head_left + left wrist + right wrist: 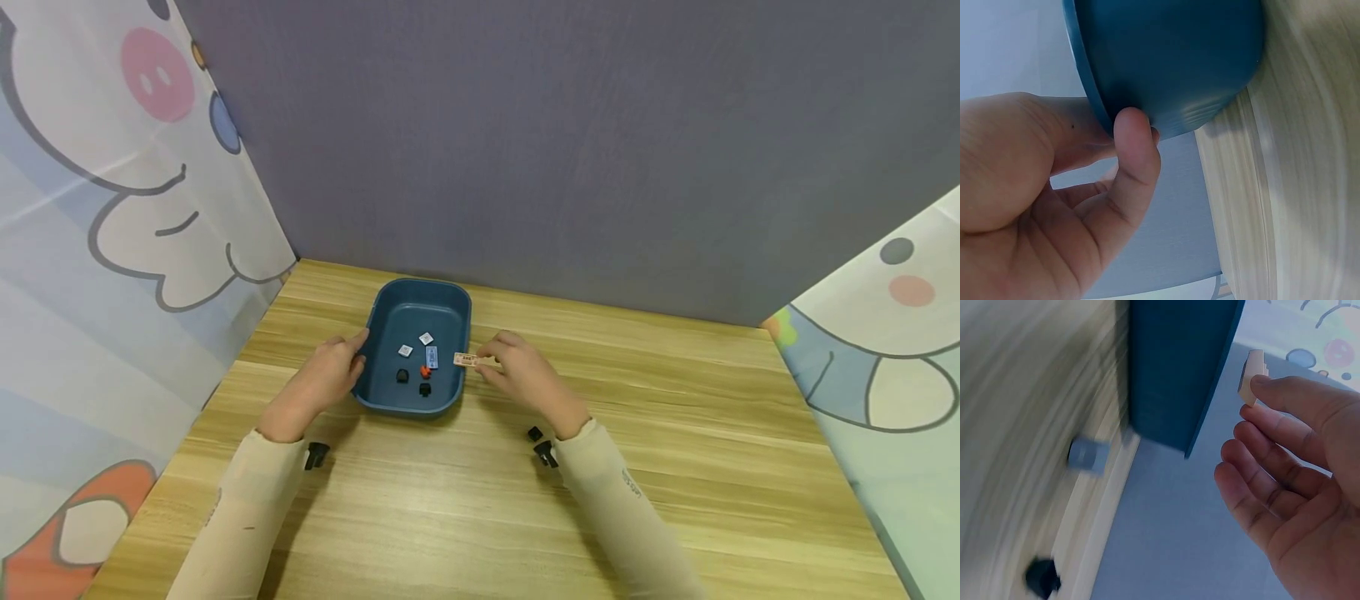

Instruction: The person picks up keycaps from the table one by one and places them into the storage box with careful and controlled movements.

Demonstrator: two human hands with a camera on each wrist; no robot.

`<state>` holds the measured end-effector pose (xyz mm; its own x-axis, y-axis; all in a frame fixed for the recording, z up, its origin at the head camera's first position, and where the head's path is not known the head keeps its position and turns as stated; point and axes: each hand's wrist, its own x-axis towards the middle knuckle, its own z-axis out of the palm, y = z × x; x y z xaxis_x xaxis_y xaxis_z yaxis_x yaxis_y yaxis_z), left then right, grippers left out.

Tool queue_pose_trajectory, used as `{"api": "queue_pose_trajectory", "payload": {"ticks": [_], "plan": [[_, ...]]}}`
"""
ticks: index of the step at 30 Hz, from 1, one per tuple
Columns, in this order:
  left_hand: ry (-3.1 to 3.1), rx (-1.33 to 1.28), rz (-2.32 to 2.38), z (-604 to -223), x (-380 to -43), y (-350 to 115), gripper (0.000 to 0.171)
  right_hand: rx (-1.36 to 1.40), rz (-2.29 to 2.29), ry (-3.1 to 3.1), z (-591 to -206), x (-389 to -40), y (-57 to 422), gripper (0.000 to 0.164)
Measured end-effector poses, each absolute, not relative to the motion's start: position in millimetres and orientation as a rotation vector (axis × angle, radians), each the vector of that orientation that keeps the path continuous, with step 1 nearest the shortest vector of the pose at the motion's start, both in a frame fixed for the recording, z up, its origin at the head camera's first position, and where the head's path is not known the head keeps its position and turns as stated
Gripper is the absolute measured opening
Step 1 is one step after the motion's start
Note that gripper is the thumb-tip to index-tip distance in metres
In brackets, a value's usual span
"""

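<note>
A blue tray [397, 321] holds small keycap-like pieces: white pieces [405, 351], a blue oblong one [431, 357], a red one [426, 372] and black ones [402, 376]. My left hand [327, 372] grips the tray's left rim. In the left wrist view its thumb [1134, 134] presses the tray's outer wall. Between thumb and forefinger, my right hand [521, 371] pinches an oblong peach keycap-like piece [464, 359] with dark print, just over the tray's right rim. The right wrist view shows this piece [1251, 376] edge-on, with the other fingers loosely bent below it.
A small black piece [534, 433] lies on the wooden table [675, 417] by my right wrist. The right wrist view also shows a blurred grey piece [1089, 455] near the tray. A grey panel [540, 150] stands behind the table, with cartoon-printed sheets [67, 250] at the sides.
</note>
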<state>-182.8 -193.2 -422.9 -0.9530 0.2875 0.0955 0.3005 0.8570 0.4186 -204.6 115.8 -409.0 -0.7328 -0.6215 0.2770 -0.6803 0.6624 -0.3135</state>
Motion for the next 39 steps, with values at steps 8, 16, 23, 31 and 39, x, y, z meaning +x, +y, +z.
{"api": "queue_pose_trajectory", "payload": {"ticks": [8,16,23,31,39], "plan": [[-3.011,-0.463,-0.679,-423,-184,-192,0.048,1.081,0.601,-2.752,-409,-203,99,0.019],[-3.005,-0.473,-0.694,-423,-183,-192,0.047,1.105,0.605,-2.739,-414,-203,97,0.022],[-3.006,-0.467,-0.690,-423,-183,-191,0.047,1.105,0.627,-2.707,-418,-205,100,0.022],[-2.972,-0.479,-0.659,-425,-182,-193,0.045,1.062,0.641,-2.737,-418,-204,108,0.022],[-2.965,-0.482,-0.669,-425,-183,-193,0.045,1.019,0.597,-2.740,-417,-206,124,0.020]]}}
